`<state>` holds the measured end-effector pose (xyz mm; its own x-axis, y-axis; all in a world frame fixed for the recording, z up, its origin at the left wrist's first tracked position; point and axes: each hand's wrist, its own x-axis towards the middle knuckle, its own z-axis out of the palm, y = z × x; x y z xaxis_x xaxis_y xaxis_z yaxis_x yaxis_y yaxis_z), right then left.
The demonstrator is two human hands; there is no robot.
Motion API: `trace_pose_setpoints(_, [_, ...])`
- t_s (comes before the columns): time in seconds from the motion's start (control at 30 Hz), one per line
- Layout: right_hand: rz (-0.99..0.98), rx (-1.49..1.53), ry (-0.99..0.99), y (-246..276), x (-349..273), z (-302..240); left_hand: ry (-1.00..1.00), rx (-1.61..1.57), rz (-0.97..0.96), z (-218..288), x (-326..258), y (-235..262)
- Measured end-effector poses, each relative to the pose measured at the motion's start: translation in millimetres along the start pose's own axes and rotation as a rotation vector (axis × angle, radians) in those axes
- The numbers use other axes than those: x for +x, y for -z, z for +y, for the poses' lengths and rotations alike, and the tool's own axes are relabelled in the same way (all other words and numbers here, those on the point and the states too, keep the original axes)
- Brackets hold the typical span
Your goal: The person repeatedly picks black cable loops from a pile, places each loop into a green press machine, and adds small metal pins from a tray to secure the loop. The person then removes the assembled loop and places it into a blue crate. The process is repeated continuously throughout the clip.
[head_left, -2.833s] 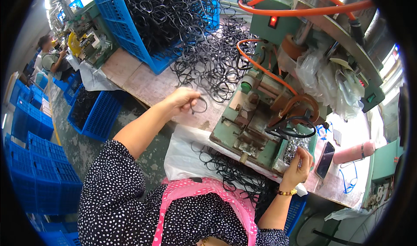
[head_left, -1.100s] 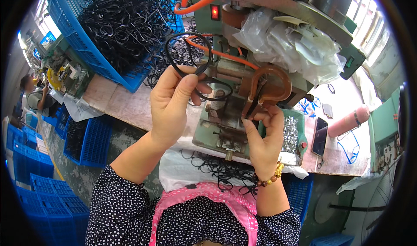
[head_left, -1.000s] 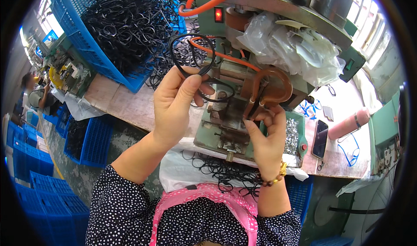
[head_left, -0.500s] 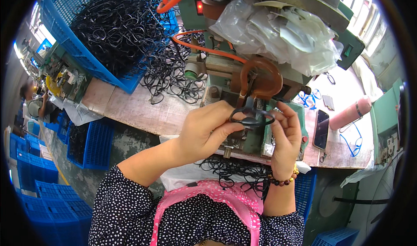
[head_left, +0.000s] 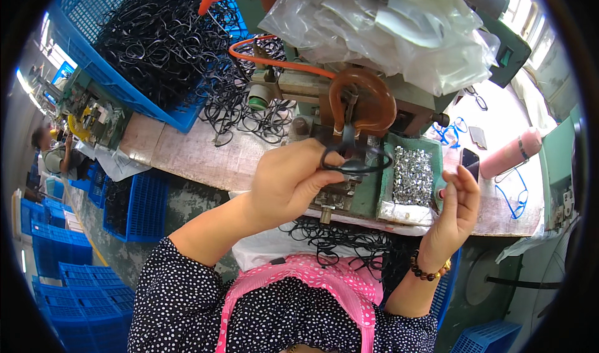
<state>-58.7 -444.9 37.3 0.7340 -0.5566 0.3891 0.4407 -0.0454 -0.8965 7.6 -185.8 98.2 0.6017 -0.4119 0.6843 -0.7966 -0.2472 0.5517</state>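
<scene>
My left hand (head_left: 288, 179) pinches a black plastic eyeglass frame (head_left: 354, 159) and holds it against the green bench machine (head_left: 349, 103), just below its copper-coloured curved part (head_left: 360, 98). My right hand (head_left: 454, 214) is raised to the right of the frame, fingers loosely curled, thumb and forefinger close together; whether a small part sits between them cannot be told. A tray of small shiny metal pieces (head_left: 412, 175) lies between my hands.
A blue crate (head_left: 112, 66) heaped with black frames stands at the back left, with loose frames (head_left: 243, 113) spilled beside it. More frames (head_left: 340, 244) lie on my lap. Clear plastic bags (head_left: 399, 29) cover the machine. A pink bottle (head_left: 511, 153) and a phone (head_left: 469, 161) lie right.
My left hand picked a frame from the loose pile, lifted it, then brought it down to the machine. My right hand let go of the frame and moved off to the right.
</scene>
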Motion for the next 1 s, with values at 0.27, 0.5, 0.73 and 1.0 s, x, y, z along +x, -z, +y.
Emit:
trace_pose_setpoints(0.27, [0.033, -0.401, -0.125, 22, -7, 56, -0.117, 0.036, 0.016, -4, -4, -5])
trace_pose_setpoints(0.5, [-0.378, -1.03, 0.356, 4, -14, 54, -0.165, -0.023, 0.104, -2, -4, -6])
trace_pose_setpoints(0.73, [-0.235, -0.855, 0.302, -4, -8, 65, -0.074, 0.085, 0.211, -14, -23, 0])
trace_pose_setpoints(1.0, [-0.057, -0.536, 0.119, 0, -15, 86, 0.238, 0.571, 0.128, -137, -68, 34])
